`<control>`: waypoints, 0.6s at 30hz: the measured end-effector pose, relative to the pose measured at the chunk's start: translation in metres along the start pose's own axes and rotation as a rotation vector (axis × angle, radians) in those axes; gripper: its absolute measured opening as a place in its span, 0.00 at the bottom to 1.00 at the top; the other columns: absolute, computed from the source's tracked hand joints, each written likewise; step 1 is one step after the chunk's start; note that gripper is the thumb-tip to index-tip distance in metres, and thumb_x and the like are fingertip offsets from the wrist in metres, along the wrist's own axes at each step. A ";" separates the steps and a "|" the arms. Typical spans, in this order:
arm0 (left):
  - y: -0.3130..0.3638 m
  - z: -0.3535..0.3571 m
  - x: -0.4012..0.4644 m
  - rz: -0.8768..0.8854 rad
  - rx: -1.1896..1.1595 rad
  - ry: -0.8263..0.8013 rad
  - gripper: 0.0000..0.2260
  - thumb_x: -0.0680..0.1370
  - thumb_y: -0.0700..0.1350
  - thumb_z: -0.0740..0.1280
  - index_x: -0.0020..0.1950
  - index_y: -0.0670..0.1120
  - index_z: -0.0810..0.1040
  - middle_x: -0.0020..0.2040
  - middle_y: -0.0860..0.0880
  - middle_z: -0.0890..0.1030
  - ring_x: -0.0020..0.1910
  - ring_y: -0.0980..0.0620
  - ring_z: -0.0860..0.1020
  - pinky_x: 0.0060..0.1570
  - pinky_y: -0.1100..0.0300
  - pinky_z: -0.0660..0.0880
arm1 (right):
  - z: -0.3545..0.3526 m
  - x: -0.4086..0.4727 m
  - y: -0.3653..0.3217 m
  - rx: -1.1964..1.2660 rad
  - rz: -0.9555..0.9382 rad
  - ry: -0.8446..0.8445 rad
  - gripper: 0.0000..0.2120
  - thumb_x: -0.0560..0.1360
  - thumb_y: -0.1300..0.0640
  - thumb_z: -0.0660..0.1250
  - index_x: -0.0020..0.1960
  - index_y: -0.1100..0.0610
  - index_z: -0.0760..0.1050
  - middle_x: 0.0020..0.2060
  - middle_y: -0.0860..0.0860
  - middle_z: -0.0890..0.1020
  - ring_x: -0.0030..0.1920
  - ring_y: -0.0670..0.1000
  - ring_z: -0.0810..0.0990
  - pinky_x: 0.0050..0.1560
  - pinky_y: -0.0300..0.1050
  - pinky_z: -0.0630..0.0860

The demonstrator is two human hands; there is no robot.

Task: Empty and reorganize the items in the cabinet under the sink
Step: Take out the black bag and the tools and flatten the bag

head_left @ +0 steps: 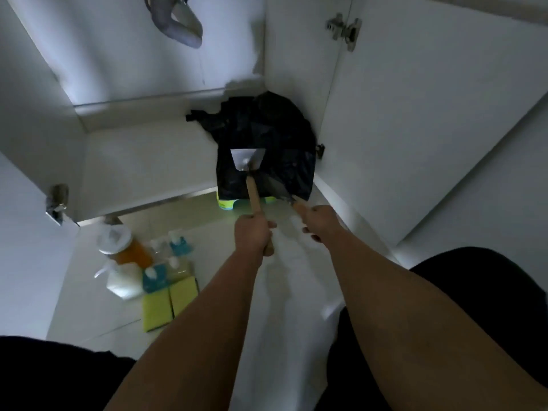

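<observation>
While the left hand [254,232] grips the wooden-handled steel scraper [247,167] and the right hand [318,219] clasps a second wooden-handled blade [281,192], both tools should come out slowly, clear of the crumpled black plastic bag [267,137].

We see a dim, bluish picture, brightest on the floor tiles [207,215] before the cabinet. Wide-angle bending curves the edges, and the bottles [133,262] look soft and blurred.
</observation>
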State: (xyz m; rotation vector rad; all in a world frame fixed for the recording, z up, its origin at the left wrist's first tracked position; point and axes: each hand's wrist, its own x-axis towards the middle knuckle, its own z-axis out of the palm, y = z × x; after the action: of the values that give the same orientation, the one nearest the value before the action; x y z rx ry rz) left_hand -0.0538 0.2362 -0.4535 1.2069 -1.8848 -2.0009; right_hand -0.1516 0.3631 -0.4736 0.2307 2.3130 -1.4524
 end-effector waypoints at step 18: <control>-0.191 0.093 0.017 -0.238 0.215 -0.046 0.07 0.84 0.48 0.58 0.56 0.46 0.73 0.43 0.51 0.84 0.41 0.51 0.83 0.40 0.58 0.78 | -0.001 0.088 0.186 -0.519 0.020 0.171 0.07 0.81 0.58 0.61 0.53 0.59 0.77 0.41 0.51 0.78 0.39 0.50 0.76 0.36 0.39 0.68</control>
State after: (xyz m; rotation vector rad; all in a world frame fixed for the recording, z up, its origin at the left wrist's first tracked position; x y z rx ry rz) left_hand -0.0451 0.3372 -0.6404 1.5177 -2.1131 -1.9922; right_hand -0.1678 0.4413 -0.6636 0.2316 2.7183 -0.8030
